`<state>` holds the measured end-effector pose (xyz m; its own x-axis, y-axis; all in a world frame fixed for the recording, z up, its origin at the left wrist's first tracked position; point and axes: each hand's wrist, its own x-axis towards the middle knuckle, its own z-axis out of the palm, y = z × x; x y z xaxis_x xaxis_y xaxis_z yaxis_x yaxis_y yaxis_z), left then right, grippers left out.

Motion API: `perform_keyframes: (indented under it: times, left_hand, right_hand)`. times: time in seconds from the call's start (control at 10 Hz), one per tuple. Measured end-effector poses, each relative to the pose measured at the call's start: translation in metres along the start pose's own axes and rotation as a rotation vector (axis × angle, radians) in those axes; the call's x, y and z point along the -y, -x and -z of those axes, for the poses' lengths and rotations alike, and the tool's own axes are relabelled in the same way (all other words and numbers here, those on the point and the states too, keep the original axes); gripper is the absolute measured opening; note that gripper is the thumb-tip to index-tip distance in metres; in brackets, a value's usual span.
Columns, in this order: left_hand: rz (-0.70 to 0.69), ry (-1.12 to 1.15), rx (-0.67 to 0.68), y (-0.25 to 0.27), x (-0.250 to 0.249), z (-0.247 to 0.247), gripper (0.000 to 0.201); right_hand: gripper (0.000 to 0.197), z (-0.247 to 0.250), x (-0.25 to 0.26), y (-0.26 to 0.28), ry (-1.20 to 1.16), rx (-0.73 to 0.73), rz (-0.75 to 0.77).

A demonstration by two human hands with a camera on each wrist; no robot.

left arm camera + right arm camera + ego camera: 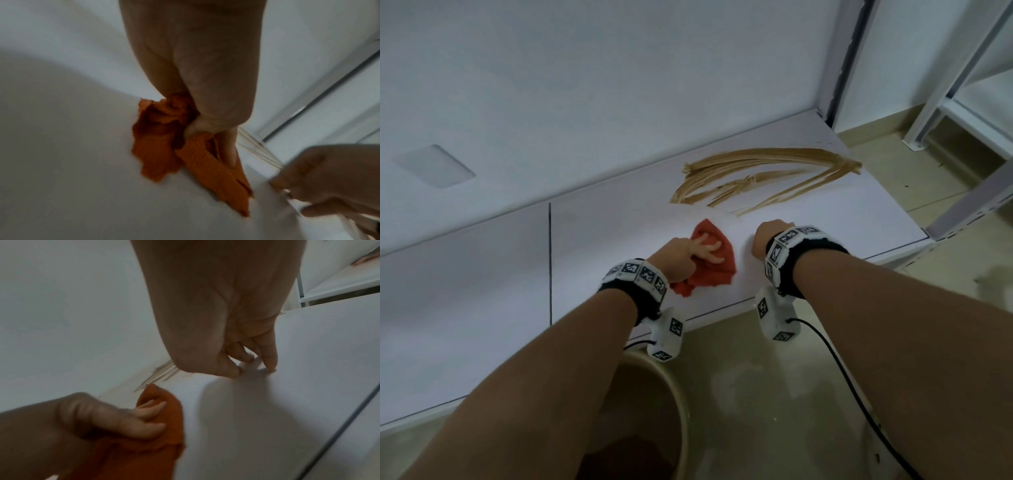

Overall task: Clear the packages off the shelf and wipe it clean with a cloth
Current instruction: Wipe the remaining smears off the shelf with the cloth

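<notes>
- Wiping under way: left hand [690, 251] presses crumpled orange cloth [714, 263] on flat white shelf [825, 236], fingers curled into it.
- Right hand [768, 236], loosely curled and holding nothing, braces beside it.
- Next, likely: brown smear streaks [763, 178] beyond need scrubbing.

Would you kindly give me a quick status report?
Left hand presses orange cloth on shelf. Right hand fingertips rest on shelf. Brown smear unwiped beyond.

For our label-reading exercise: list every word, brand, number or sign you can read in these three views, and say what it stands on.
No readable words, brands or numbers in any view.
Wrist bands: black-and-white square code markers only, no letters.
Orange cloth, white shelf, brown smear: no print.
</notes>
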<state>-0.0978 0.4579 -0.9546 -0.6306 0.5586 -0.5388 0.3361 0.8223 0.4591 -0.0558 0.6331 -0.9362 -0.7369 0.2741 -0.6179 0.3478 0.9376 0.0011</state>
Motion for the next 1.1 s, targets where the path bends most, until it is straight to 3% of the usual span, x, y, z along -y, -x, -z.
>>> perform_keyframes:
  times: [0.1,0.2,0.3,0.4,0.5,0.8,0.9,1.0,1.1]
  left_hand:
    - [0.131,0.243,-0.160,0.019,0.043,0.019,0.045]
    - [0.247,0.283,-0.288,0.032,0.093,0.038,0.055]
    - [0.353,0.353,-0.358,0.051,0.134,0.043,0.065]
    - [0.497,0.787,-0.487,0.056,0.156,0.042,0.055]
    - [0.604,1.083,-0.566,0.050,0.149,0.046,0.046]
    - [0.461,0.605,-0.365,0.005,0.054,0.050,0.054]
    - [0.372,0.366,-0.307,-0.011,0.021,0.041,0.055]
    - [0.138,0.335,-0.224,-0.015,-0.002,0.025,0.055]
    - [0.099,0.161,-0.103,-0.009,-0.008,0.013,0.057]
  right_hand:
    - [0.018,-0.001,0.010,0.007,0.075,0.040,-0.009]
    - [0.046,-0.005,0.028,0.008,0.132,-0.046,-0.017]
    - [0.046,0.000,0.044,0.012,0.004,-0.118,0.080]
    - [0.046,0.007,0.050,0.008,0.022,-0.196,0.153]
    - [0.045,0.010,0.051,0.006,0.032,-0.261,0.212]
    - [0.030,0.011,0.026,0.001,0.004,-0.237,0.142]
    - [0.030,0.011,0.020,0.002,-0.006,-0.235,0.128]
    - [0.035,0.010,0.015,0.004,-0.048,-0.272,0.149]
    - [0.041,0.009,0.013,0.007,-0.095,-0.325,0.187]
